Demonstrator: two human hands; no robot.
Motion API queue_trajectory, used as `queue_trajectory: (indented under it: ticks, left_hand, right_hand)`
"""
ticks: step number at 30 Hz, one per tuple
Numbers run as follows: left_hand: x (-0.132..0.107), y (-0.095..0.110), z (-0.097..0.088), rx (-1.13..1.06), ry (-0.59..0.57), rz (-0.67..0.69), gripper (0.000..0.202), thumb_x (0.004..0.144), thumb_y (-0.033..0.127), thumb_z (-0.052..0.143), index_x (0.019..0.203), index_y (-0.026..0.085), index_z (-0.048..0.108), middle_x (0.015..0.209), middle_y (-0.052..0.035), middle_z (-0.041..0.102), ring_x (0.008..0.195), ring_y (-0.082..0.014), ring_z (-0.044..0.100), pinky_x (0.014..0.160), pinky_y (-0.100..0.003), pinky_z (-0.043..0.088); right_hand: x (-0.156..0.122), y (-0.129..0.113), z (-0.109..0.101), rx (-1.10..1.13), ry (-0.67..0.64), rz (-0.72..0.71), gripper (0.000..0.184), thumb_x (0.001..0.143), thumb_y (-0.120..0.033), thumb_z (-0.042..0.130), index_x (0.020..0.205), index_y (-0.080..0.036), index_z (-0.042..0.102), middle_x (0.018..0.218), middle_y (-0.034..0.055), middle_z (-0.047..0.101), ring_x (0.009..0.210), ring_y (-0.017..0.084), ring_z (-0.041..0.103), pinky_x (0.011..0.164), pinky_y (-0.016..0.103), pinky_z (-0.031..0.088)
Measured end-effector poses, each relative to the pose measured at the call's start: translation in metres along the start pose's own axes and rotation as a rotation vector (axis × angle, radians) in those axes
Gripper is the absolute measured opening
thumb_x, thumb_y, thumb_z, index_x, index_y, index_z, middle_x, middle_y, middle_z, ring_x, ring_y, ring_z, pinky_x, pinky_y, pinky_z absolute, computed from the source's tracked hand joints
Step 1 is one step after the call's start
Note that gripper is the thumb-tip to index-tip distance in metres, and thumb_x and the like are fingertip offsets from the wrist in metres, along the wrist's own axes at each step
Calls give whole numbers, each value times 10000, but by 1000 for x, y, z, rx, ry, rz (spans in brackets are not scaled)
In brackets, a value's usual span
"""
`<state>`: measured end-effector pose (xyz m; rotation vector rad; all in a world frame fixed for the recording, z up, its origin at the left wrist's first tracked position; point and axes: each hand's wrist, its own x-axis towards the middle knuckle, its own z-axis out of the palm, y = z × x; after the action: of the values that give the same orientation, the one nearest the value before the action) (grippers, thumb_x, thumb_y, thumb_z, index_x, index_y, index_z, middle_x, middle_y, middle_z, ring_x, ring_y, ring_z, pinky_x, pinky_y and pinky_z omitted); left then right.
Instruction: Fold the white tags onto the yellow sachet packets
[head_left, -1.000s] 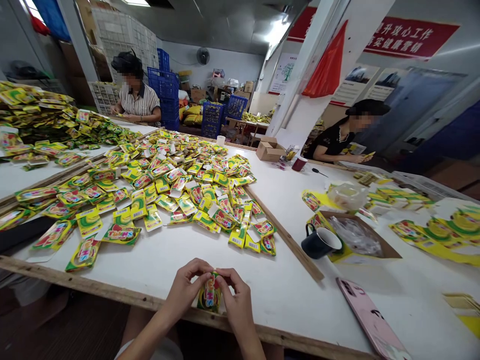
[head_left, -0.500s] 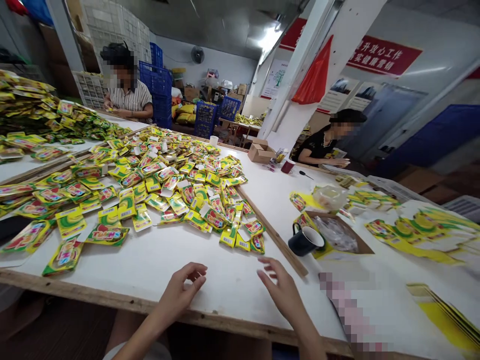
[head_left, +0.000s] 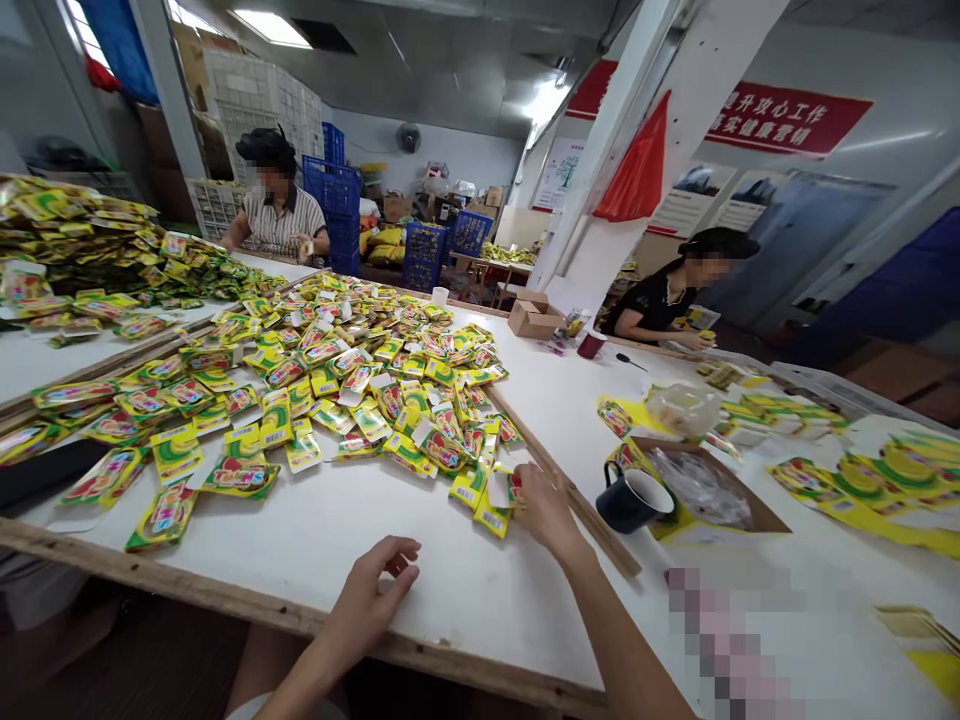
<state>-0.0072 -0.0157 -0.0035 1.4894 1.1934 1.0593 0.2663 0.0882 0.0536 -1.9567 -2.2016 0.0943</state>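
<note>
My right hand reaches to the right edge of a heap of small yellow-green printed boxes. Its fingers close round the end of one small box, whose white flap faces left; the fingertips are partly hidden behind the hand. My left hand hovers over the white table near the front edge, holding nothing, its fingers loosely curved with thumb and forefinger apart. Between the hands lies bare white tabletop.
A wooden strip runs beside my right forearm. Right of it stand a dark mug and an open carton with clear plastic bags. Flat printed card sheets lie further right. Two people sit across the table, one left, one right.
My right hand has moved forward to the heap and taken hold of a small box at its edge. My left hand stays nearly in place. The view has tilted up slightly.
</note>
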Motion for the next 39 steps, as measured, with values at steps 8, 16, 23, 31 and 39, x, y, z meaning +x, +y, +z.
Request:
queue_trajectory:
  ticks: [8, 16, 23, 31, 39]
  left_hand:
    - [1, 4, 20, -221, -100, 65, 506, 840, 249, 623, 1271, 253, 359, 1228, -102, 564, 1055, -220, 604, 941, -379, 477]
    - [0, 9, 25, -376, -85, 34, 484, 885, 256, 559, 1301, 279, 314, 1175, -76, 630, 1049, -227, 630, 917, -384, 492]
    - [8, 12, 37, -211, -203, 68, 247, 864, 181, 538, 1102, 214, 596, 1110, -75, 654, 1014, -226, 637, 913, -354, 507]
    - [12, 19, 39, -143, -83, 165, 265, 862, 154, 527, 1117, 219, 559, 1084, -67, 651, 1008, -206, 625, 915, -346, 496]
    - [15, 31, 40, -60, -24, 119, 83, 848, 213, 563, 876, 179, 633, 858, -42, 671, 821, -189, 632, 767, -286, 488]
  right_hand:
    - [-90, -91, 35, 652, 127, 113, 438, 716, -381, 714, 1037, -200, 477, 880, 52, 676, 774, 239, 630, 678, 316, 461]
    - [-116, -95, 60, 967, 257, 97, 311, 878, -341, 555, 1153, -218, 474, 908, 31, 681, 691, 169, 584, 618, 267, 465]
    - [-121, -69, 49, 984, 150, 11, 186, 901, -328, 526, 990, -213, 643, 897, 40, 686, 785, 195, 613, 723, 283, 489]
    - [-109, -74, 49, 1130, 283, 77, 191, 877, -331, 567, 993, -197, 640, 918, 58, 688, 871, 213, 650, 785, 314, 517]
    - [-111, -82, 39, 1071, 254, 78, 174, 845, -340, 607, 854, -184, 682, 828, 54, 689, 778, 203, 631, 719, 293, 498]
